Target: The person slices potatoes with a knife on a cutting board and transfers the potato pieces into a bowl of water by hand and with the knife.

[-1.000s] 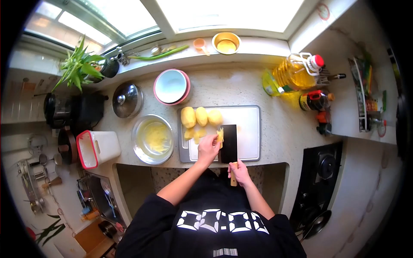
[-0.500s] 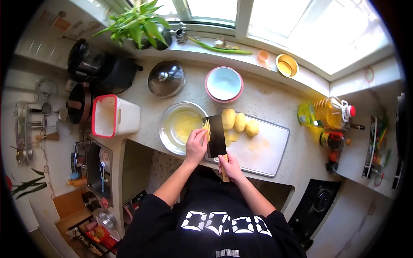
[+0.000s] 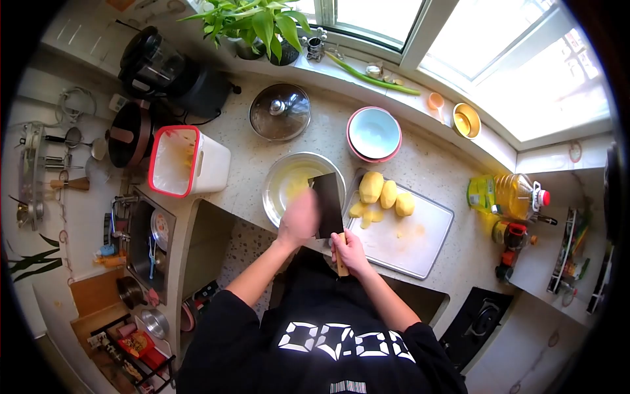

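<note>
1. Over the bowl's right side, in this view, your left hand (image 3: 299, 215) is a blur against the blade; I cannot tell whether your fingers pinch anything.
2. Your right hand (image 3: 351, 253) is closed around the wooden handle of the knife (image 3: 328, 207), whose broad dark blade points away from you and overlaps the bowl in view. I cannot tell whether they touch.
3. With your left hand so near the steel, a slip of the right grip or a slight twist of the blade could nick your fingers, I'd judge.
4. Pale yellow contents (image 3: 296, 188) lie inside the bowl (image 3: 270, 198). Knocking its rim with the blade could tip it, and scraps clinging to the steel might drop outside.
5. To the right, the cutting board (image 3: 417, 233) carries three peeled potatoes (image 3: 371, 188) and some cut pieces (image 3: 373, 215); a bumped potato could roll, being rounded.
6. Farther out on the desk (image 3: 325, 134) stand stacked bowls (image 3: 374, 133), a glass lid (image 3: 280, 113) and a red-rimmed bin (image 3: 211, 169), all apart from your hands.
</note>
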Available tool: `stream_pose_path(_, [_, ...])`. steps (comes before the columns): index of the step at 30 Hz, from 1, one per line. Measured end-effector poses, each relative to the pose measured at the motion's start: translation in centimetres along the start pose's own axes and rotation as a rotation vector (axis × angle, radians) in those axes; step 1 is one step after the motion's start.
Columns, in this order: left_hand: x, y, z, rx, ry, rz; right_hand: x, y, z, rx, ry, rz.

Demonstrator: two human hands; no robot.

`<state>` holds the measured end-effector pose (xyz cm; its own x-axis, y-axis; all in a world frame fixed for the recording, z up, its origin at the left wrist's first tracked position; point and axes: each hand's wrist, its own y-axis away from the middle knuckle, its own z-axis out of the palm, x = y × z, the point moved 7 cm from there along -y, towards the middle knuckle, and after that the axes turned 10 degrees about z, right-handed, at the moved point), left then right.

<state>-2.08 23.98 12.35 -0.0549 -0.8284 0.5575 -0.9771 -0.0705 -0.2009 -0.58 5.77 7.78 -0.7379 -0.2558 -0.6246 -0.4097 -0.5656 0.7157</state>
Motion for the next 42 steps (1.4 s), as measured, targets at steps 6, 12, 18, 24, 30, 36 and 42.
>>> stream_pose_path(6, [-2.3,1.8,0.7,0.024,-0.173,-0.005,0.0,0.3,-1.2,0.059,-0.029,-0.043])
stream_pose_path(12, [-1.1,0.1,-0.1,0.138,-0.08,0.015,0.8,2.1,-5.0,0.124,-0.061,-0.115])
stream_pose_path(18, [4.5,-2.6,4.4,-0.058,0.26,0.008,3.3,7.3,-12.2,0.318,-0.202,-0.216])
stream_pose_path(24, [7.7,-2.9,13.5,-0.176,0.202,0.108,7.2,13.0,-18.1,0.555,-0.308,-0.207])
stream_pose_path(30, [8.1,-3.9,18.1,-0.288,0.088,0.055,10.0,16.4,-20.0,0.615,-0.405,-0.201])
stream_pose_path(36, [8.7,-4.7,20.6,-0.285,0.192,0.05,12.4,17.5,-21.0,0.644,-0.48,-0.206])
stream_pose_path(42, [10.0,-5.6,21.7,-0.297,0.107,-0.03,13.3,18.2,-22.1,0.652,-0.482,-0.203])
